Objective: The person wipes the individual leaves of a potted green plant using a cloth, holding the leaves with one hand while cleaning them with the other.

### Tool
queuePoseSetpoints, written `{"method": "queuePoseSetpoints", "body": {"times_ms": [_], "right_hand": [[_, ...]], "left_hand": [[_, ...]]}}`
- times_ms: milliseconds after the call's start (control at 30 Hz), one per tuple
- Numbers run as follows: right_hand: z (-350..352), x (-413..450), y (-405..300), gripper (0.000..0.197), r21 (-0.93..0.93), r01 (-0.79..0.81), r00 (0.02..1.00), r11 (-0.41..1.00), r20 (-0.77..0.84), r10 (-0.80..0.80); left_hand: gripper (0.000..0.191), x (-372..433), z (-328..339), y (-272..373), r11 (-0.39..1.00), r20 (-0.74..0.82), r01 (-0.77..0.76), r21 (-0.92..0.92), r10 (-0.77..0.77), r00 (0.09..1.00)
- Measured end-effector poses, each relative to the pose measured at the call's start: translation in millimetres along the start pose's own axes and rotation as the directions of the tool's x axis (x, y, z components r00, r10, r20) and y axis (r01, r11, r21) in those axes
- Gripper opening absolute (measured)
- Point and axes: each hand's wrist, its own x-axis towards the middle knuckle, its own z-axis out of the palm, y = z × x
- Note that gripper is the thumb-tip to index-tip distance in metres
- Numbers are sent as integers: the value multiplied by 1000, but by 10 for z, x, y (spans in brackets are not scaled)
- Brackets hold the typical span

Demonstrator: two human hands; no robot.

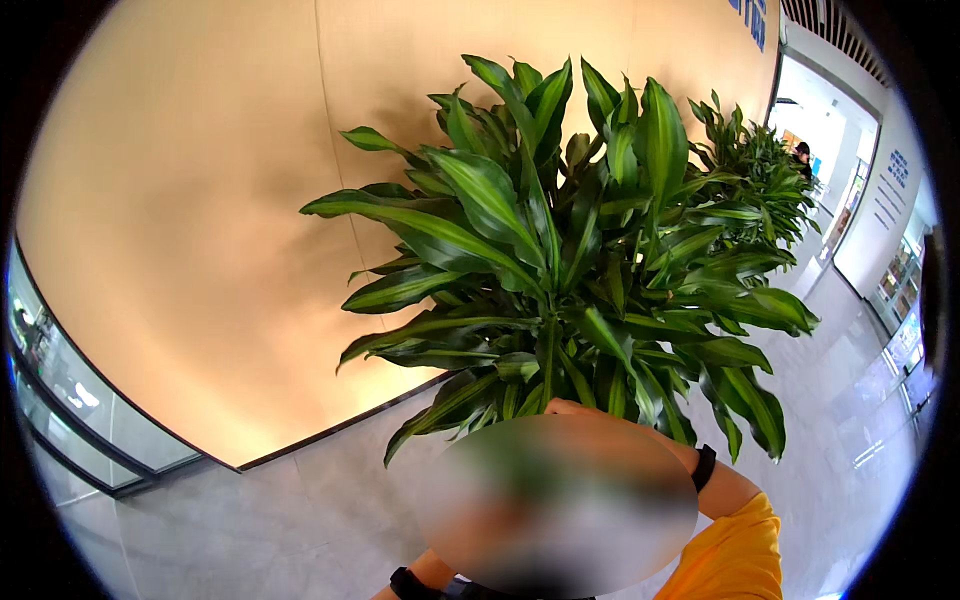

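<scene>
A large leafy dracaena (551, 262), its green leaves striped with yellow-green, fills the middle of the view. My right hand (581, 409) reaches in at the lower edge of its foliage, touching or very near the lower leaves. Most of that hand is covered by a blurred oval, so its grip is unclear. A black band (703, 469) circles my right wrist, below a yellow-orange sleeve (731, 551). At the bottom, my left wrist wears another black band (409, 583). My left hand lies behind the blur, and what it holds cannot be seen.
A tan wall panel (187, 225) stands close behind the plant. Another leafy plant (765, 172) is farther along the wall. Pale tiled floor (247, 532) runs below, and glass panels (82, 420) stand at left. A person (803, 160) is far off near the doorway.
</scene>
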Motion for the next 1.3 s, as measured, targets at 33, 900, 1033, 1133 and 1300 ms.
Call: {"method": "queuePoseSetpoints", "body": {"times_ms": [33,900,1033,1133,1300], "right_hand": [[-22,15,-25,40,-3,26,999,1000,-29,-26],[112,454,102,47,-164,-152,857,975,-513,48],[383,268,-202,47,-204,-125,902,971,-431,25],[640,149,-340,50,-202,-153,901,967,-429,54],[967,8,-625,59,-33,-112,852,993,-518,79]], "left_hand": [[42,2,-11,3,1000,11,-4,-3,4,1000],[40,-136,-305,124,999,83,-8,-46,12,996],[37,-109,-470,10,997,44,-55,62,52,998],[35,-112,-489,-19,970,-18,-45,237,50,999],[38,-93,-445,-5,929,31,-120,-350,140,990]]}}
